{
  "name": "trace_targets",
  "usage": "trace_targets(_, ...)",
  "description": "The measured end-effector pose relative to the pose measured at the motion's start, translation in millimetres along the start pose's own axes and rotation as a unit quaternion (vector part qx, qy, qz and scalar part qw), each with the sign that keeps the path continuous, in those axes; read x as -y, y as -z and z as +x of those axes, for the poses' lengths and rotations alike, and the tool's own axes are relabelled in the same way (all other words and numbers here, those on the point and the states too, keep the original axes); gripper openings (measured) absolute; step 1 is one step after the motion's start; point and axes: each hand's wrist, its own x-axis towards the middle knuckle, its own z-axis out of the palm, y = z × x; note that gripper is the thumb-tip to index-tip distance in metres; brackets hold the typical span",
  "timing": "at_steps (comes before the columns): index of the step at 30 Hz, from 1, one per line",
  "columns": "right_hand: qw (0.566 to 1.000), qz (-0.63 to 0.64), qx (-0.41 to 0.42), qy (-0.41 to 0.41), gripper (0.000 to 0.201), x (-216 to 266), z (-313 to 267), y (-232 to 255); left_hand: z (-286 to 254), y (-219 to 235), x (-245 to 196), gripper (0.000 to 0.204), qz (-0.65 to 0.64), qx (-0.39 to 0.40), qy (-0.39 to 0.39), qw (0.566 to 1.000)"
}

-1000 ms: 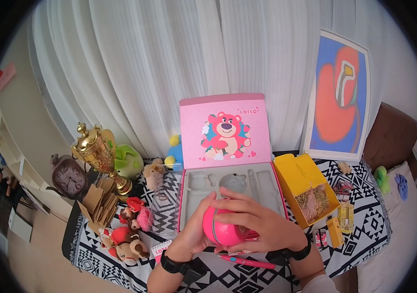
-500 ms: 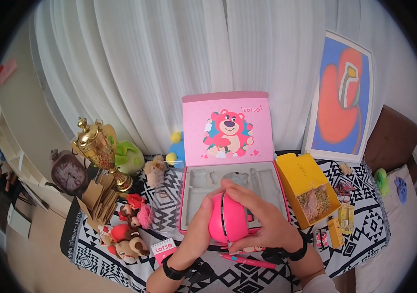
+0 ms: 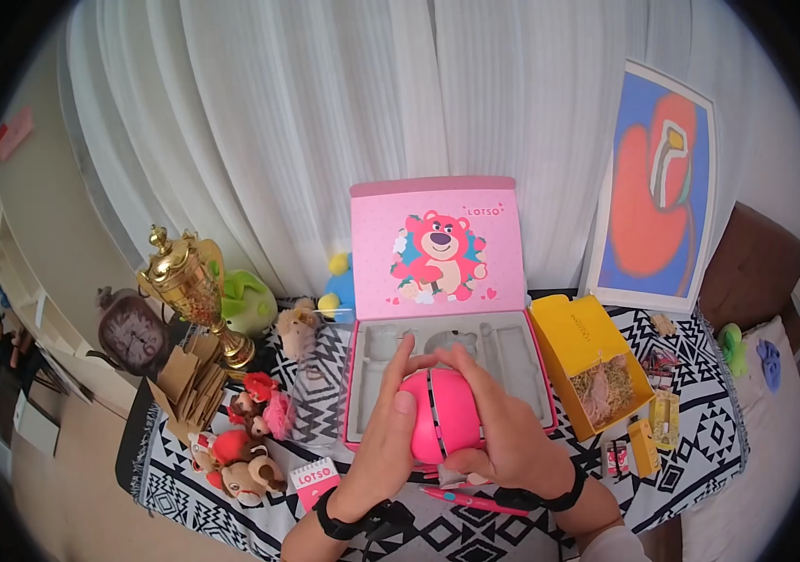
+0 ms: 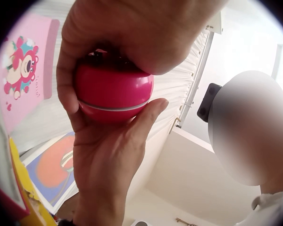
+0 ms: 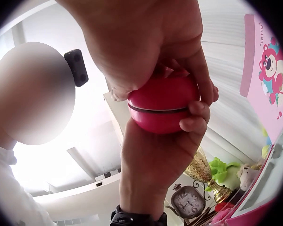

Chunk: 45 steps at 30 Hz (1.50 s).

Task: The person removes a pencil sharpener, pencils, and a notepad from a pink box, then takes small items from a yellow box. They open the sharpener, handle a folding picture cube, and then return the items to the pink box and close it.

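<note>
The ball [image 3: 458, 417] has turned, seam [image 3: 436, 412] now central; left hand [image 3: 389, 433] and right hand [image 3: 514, 426] grip it, halves seemingly still joined.

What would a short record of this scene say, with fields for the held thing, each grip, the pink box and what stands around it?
Held: round pink thing, a thin band around it
Left grip: holds its left side
Right grip: holds its right side
Pink box: open, lid raised, bear print on it
Left of box: trophy; clock
Right of box: yellow box, open; picture
Toward the person: pen; notepad
</note>
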Motion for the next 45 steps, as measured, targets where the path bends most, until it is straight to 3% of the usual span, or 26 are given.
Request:
trace_targets(5,0.999,0.05,-0.015,0.003,0.092,1,3,-3,2,0,0,0.075,0.003,-0.001,-0.025,1.0)
trace_targets(7,0.997,0.077,-0.024,0.002,0.086,4,4,-4,2,3,4,0.079,0.054,0.03,-0.109,0.992)
trace_targets(9,0.971,0.232,-0.025,-0.043,0.074,5,4,-3,0,0,-1,0.087,0.03,0.059,-0.106,0.992)
trace_targets(11,0.963,0.263,-0.028,-0.041,0.07,4,4,0,0,-1,-4,0.098,0.006,0.086,-0.103,0.991)
trace_targets(13,0.954,0.295,-0.032,-0.039,0.066,4,4,1,1,0,-5,0.112,0.116,0.092,-0.107,0.983)
trace_targets(18,0.922,0.374,-0.057,-0.082,0.061,2,2,-6,1,-6,-5,0.106,0.146,0.064,-0.117,0.98)
trace_targets(22,0.939,0.33,-0.073,-0.056,0.063,0,1,-10,2,-8,-5,0.1,0.175,0.051,-0.154,0.971)
trace_targets(24,0.915,0.387,-0.077,-0.081,0.065,2,0,-11,2,-7,-6,0.1,0.167,0.052,-0.147,0.973)
trace_targets(31,0.917,0.39,-0.054,-0.068,0.067,2,2,-7,0,-6,-8,0.101,0.171,0.041,-0.134,0.975)
trace_targets(39,0.963,0.263,-0.024,-0.053,0.087,3,4,-3,4,2,-1,0.105,0.105,0.06,-0.078,0.99)
trace_targets(42,0.927,0.359,0.015,-0.105,0.087,-6,4,10,6,6,-4,0.104,0.079,0.08,-0.062,0.992)
trace_targets(45,0.925,0.364,0.028,-0.11,0.085,-10,4,18,7,7,-9,0.102,0.027,0.096,-0.048,0.994)
